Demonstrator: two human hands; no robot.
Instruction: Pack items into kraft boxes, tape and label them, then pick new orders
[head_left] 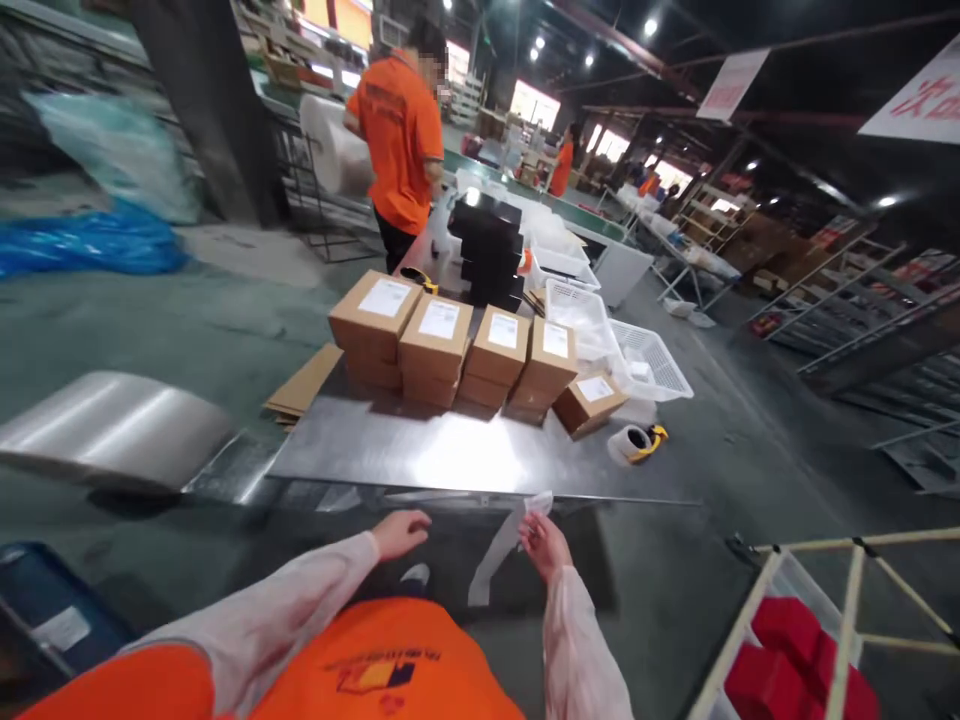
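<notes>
At the front edge of a metal desk (360, 455), you are standing before a row of four carton stacks (431, 360), each showing a white label on top. A single labelled carton (581, 410) is lying at the row's right end, near the tape dispenser (645, 453). Your left hand (403, 533) is hanging just short of the desk; its grip is carrying nothing, the fingers loosely curled. Your right hand (547, 548) is pinching its grip together on the upper end of a translucent strip (491, 563), which is trailing down in front of the desk, well apart from the cartons. Assessment: you are apparently handling the loose strip, while neither hand is touching a carton. The next move is probably calling for control of the free lower end; whether the strip is adhesive cannot be confirmed.
</notes>
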